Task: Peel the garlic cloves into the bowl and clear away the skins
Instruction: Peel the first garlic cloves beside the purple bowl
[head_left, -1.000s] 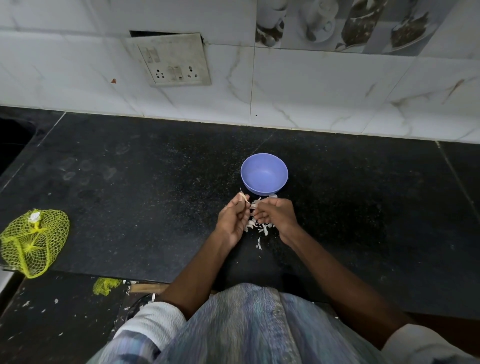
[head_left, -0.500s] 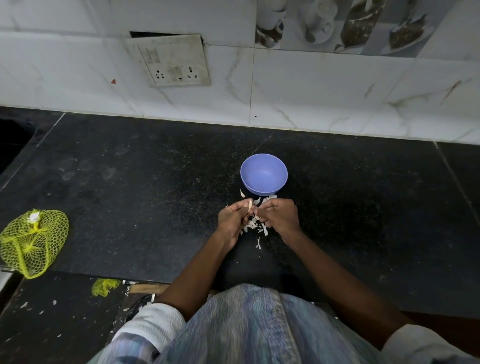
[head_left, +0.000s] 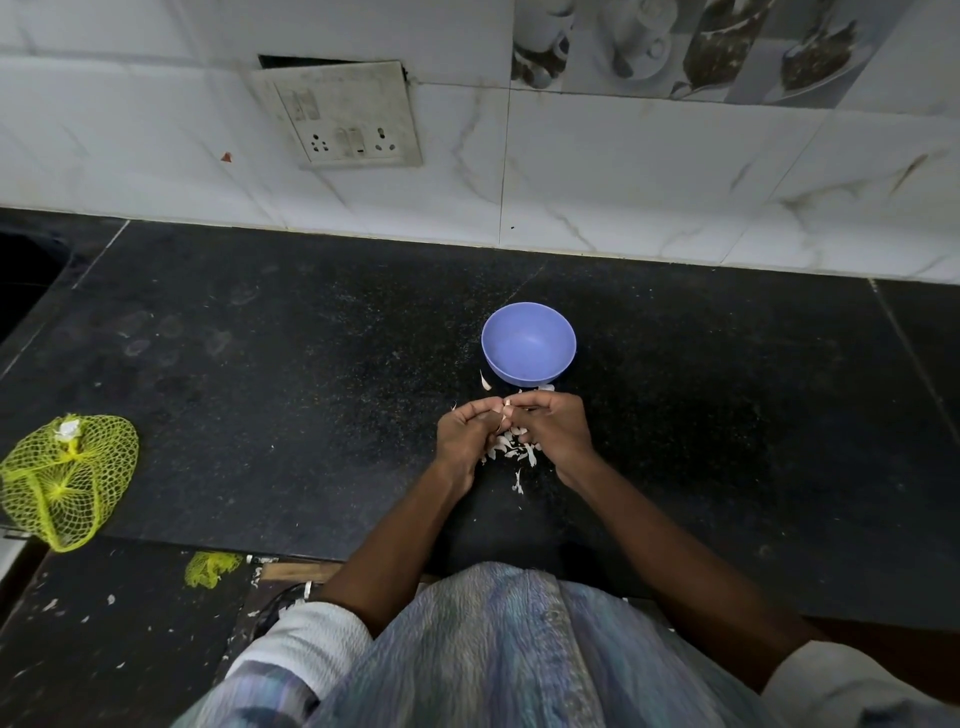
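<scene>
- Left hand (head_left: 464, 435) and right hand (head_left: 555, 428) meet fingertip to fingertip, pinching a garlic clove (head_left: 506, 411), though it's mostly hidden.
- Purple bowl (head_left: 528, 344) sits just beyond the hands.
- Loose skins (head_left: 511, 451) lie on the black counter (head_left: 291, 384) beneath them.

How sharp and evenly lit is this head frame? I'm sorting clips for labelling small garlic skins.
Head view: wide-angle bend curves the white marble-look wall tiles; the black speckled stone counter is dim, darkest right of the round lilac plastic bowl; both hands and the pale papery garlic skins are reasonably sharp; the striped shirt is blurred.
</scene>
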